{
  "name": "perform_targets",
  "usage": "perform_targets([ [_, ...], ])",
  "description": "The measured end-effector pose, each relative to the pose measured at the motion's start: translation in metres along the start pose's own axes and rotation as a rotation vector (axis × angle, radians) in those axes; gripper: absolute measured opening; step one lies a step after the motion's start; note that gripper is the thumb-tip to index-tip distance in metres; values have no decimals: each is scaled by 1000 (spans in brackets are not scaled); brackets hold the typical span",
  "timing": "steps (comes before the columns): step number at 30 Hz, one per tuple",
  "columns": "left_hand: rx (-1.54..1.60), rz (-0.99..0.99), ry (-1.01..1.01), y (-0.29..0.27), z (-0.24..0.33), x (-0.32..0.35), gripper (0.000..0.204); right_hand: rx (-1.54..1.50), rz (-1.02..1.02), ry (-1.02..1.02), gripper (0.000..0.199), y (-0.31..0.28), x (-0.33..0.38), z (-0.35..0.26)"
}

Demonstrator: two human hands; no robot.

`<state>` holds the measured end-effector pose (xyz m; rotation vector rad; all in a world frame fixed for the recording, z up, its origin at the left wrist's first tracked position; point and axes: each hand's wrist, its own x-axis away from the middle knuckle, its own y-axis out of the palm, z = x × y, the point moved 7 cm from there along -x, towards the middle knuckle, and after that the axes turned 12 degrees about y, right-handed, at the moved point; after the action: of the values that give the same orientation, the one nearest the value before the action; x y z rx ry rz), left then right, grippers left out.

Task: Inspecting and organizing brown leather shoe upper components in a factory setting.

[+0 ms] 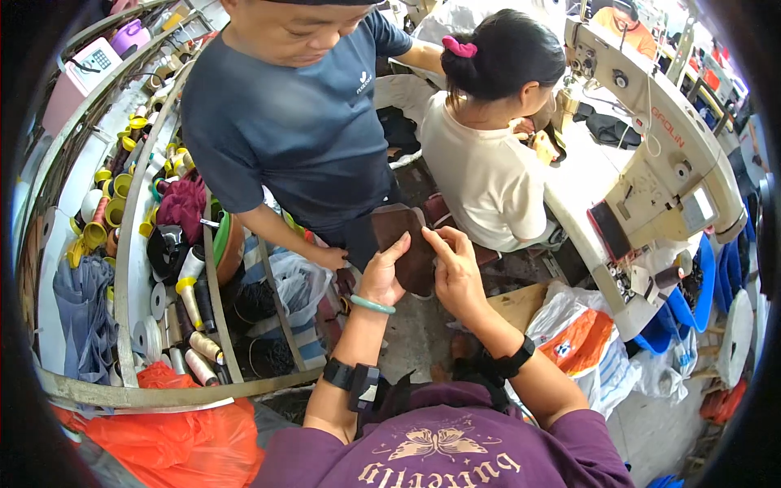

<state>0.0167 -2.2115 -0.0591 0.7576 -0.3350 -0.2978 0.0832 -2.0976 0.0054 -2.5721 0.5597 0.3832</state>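
Note:
I hold a dark brown piece of leather point(404, 244) up in front of me with both hands. My left hand point(382, 275) grips its lower left side, with a green bangle on that wrist. My right hand point(455, 268) pinches its right edge, thumb and fingers on the material. A black band sits on each of my forearms. A person in a dark blue shirt point(301, 122) stands right behind the piece, one hand point(332, 258) hanging close to my left hand.
A shelf rack point(130, 268) on the left holds thread cones, spools and yellow cups. An orange bag point(175, 435) lies at lower left. A seated person in a cream top point(480, 171) works at a cream sewing machine point(667, 163). Plastic bags point(582, 337) lie at right.

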Motion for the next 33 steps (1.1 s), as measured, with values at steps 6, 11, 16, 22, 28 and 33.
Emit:
perform_targets([
  [6, 7, -36, 13, 4, -1, -3, 24, -7, -8, 23, 52, -4, -1, -1],
  [11, 3, -37, 0, 8, -2, -1, 24, 128, -14, -29, 61, -13, -5, -6],
  [16, -3, -54, 22, 14, 1, 2, 24, 271, -38, -79, 65, -17, -12, -12],
  [22, -22, -70, 10, 12, 1, 3, 24, 270, -39, -54, 64, -13, -7, -10],
  [28, 10, -97, -21, 10, -4, 2, 26, 72, -23, 15, 58, -8, -7, -3],
  [33, -8, -52, -12, 8, 1, 0, 24, 199, 4, -31, 58, -16, -5, -9],
])
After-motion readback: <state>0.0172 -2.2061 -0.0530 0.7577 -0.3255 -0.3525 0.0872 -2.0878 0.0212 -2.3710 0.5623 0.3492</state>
